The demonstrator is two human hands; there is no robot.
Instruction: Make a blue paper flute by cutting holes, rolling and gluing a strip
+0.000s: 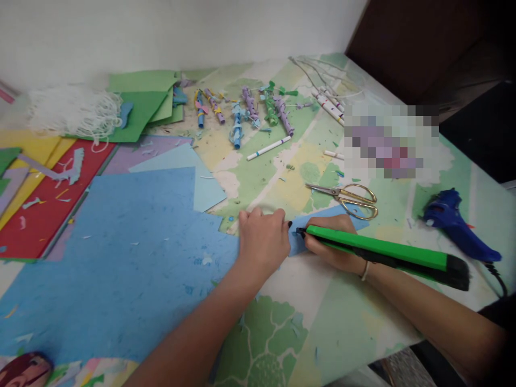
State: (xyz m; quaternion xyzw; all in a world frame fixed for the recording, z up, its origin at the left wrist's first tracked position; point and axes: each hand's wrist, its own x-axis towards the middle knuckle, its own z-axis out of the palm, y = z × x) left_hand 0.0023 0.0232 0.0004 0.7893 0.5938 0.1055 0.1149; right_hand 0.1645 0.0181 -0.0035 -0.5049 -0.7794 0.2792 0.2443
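Observation:
My left hand (264, 236) is curled, knuckles up, with its fingertips pressing at the left end of a small blue foam strip (297, 244) on the table. In my right hand (336, 242) is a green utility knife (379, 250) with black parts, its long body slanting back over my wrist. The knife's black front end meets the strip close to my left fingers; I cannot make out the blade. Gold-handled scissors (338, 192) lie just beyond my right hand, partly over the strip's far end. A large blue foam sheet (133, 263) spreads left of my left hand.
Decorated little foam rolls (237, 129) stand or lie at the back, near white markers (269, 148). A blue glue gun (459, 223) with a cord lies right. White string (74, 113), green sheets (141, 105) and a red sheet (48, 209) are left. Foam scraps litter the patterned tablecloth.

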